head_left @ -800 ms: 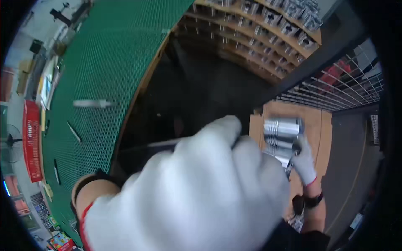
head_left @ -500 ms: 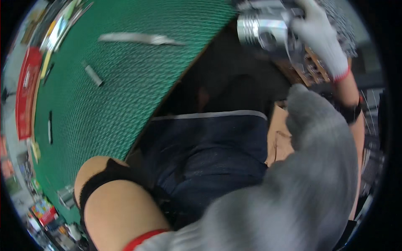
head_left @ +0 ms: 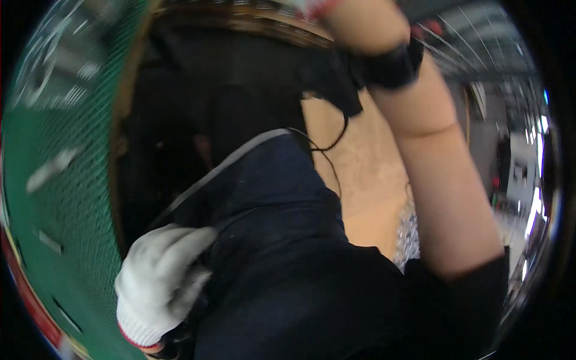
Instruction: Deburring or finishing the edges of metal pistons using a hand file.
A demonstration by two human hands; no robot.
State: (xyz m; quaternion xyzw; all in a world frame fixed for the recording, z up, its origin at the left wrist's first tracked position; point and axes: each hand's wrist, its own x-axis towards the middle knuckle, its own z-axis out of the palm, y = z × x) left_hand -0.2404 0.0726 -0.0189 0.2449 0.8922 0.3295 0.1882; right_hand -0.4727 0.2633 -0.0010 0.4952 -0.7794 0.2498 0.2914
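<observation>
My left hand [head_left: 162, 282], in a white knit glove with a red cuff edge, is low over my dark-clothed lap, beside the mat's near edge. Its fingers are loosely bent and apart, and I see nothing in them. My right hand [head_left: 312, 7] is mostly cut off by the upper edge; only a blurred piece of glove and red cuff shows above the wrist, so its fingers and anything in them are hidden. At the upper left, a shiny metal piston [head_left: 57, 69], badly blurred, is over the green mat [head_left: 90, 222].
A pale slim tool [head_left: 54, 170], a small metal pin [head_left: 50, 242] and a dark pen-like stick [head_left: 67, 315] lie on the mat. A wooden rack [head_left: 252, 24] stands beyond my knees. Brown cardboard [head_left: 366, 162] and a black cable [head_left: 345, 129] are to the right.
The view has swung right, so the mat and its things sit further left. My left hand has come down to my lap. My right hand is now away from the piston.
</observation>
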